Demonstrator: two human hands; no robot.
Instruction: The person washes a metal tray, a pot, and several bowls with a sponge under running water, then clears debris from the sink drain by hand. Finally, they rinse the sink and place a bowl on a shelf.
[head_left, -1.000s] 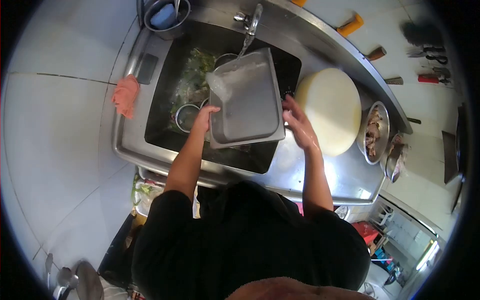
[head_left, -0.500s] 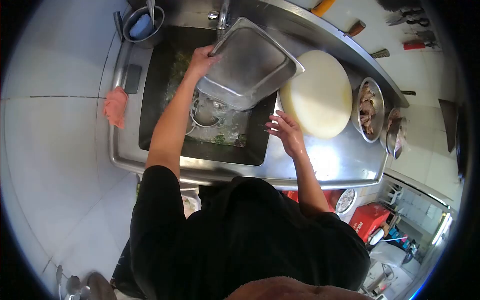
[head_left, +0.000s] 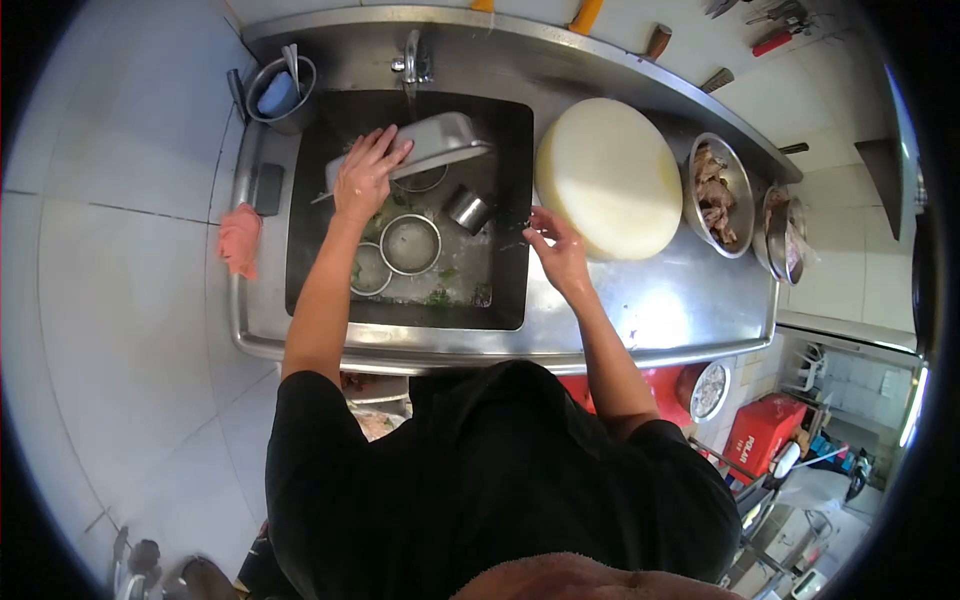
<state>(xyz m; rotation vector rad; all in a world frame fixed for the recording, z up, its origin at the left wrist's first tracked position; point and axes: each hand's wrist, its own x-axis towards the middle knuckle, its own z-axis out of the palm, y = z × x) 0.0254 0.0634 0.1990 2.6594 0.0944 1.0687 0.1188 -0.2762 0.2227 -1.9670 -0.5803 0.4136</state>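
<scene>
In the head view my left hand (head_left: pixel 368 178) holds a rectangular metal pan (head_left: pixel 435 138), its fingers spread over the outside. The pan is tilted with its bottom up toward me, over the back of the sink (head_left: pixel 510 270). Below it in the sink are round metal rings or bowls (head_left: pixel 411 245), a small metal cup (head_left: pixel 467 210) lying tipped, and green scraps in shallow water. My right hand (head_left: pixel 558 250) hovers at the sink's right edge, fingers loosely curled and apart, with no object visible in it.
Water runs from the faucet (head_left: pixel 411 65). A thick round white cutting board (head_left: pixel 610 180) leans right of the sink. Farther right stand a bowl of meat (head_left: pixel 720 195) and stacked bowls (head_left: pixel 785 235). A pink cloth (head_left: pixel 239 240) and a pot with utensils (head_left: pixel 283 95) are at left.
The pan has gone down into the sink and turned over from its open side showing. My left hand has shifted from its rim to its outside. My right hand has moved slightly left.
</scene>
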